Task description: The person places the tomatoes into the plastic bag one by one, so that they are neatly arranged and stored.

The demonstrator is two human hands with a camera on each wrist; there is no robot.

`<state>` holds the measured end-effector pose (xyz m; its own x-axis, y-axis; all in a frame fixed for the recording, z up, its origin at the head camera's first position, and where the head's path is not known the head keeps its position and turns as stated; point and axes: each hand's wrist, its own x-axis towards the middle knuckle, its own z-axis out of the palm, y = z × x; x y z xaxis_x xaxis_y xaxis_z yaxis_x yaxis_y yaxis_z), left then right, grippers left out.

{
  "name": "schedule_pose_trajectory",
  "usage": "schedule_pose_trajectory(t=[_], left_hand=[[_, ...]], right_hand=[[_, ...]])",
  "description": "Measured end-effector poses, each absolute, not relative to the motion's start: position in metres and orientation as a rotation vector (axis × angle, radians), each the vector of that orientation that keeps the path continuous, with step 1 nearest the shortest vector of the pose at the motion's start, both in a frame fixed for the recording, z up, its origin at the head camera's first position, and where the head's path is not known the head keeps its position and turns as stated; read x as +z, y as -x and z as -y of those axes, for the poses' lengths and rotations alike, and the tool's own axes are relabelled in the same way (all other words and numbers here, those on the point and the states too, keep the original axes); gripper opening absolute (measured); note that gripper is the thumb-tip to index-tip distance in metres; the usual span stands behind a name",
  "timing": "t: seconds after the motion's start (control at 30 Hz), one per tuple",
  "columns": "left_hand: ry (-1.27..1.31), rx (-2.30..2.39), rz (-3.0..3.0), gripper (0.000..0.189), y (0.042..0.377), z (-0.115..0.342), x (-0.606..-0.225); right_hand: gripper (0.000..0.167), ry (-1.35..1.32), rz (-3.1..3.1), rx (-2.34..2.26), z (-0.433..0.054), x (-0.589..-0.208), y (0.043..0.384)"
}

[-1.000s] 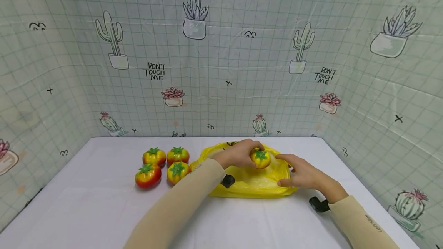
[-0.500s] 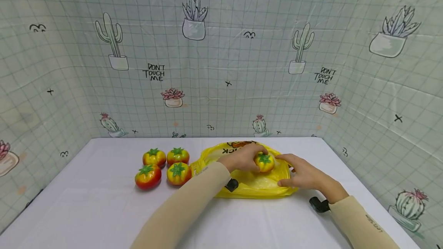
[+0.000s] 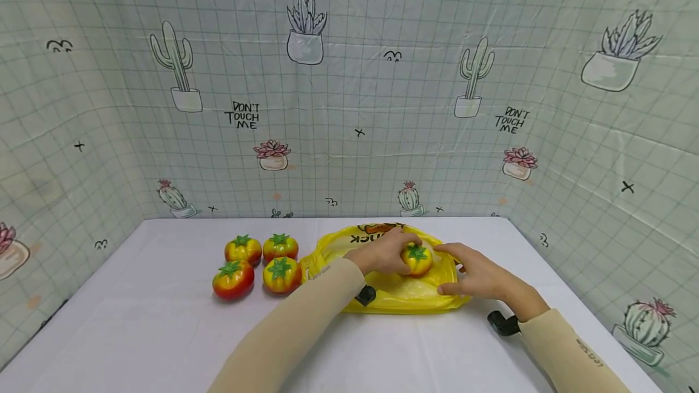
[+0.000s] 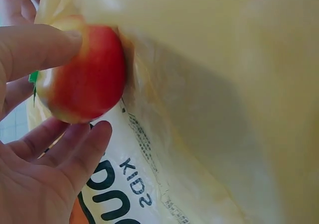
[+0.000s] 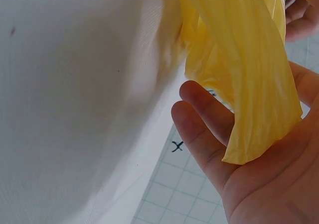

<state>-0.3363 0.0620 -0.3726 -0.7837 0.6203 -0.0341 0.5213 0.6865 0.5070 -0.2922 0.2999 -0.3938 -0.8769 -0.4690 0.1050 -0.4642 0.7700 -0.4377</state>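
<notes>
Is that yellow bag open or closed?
Open: the yellow bag gapes in the head view, its inside showing, and the left hand holds a tomato at its opening.

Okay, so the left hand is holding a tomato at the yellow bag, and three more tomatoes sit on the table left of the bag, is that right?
Not quite: the head view shows four tomatoes on the table left of the yellow bag, not three. The left hand is indeed holding another tomato at the bag.
</notes>
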Motion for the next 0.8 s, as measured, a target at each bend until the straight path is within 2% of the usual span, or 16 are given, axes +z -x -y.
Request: schedule_pose_trajectory(t=[0.3, 0.8], left_hand=[[-0.948, 0.662, -2.755, 0.04, 0.335, -0.066, -0.372], [-0.913, 0.612, -2.815, 0.04, 0.338, -0.072, -0.374]], right_hand=[[0.079, 0.787, -2.944, -0.737, -0.299, -0.394, 0.292], [0.08, 0.774, -2.937, -0.729, -0.3, -0.394, 0.293]])
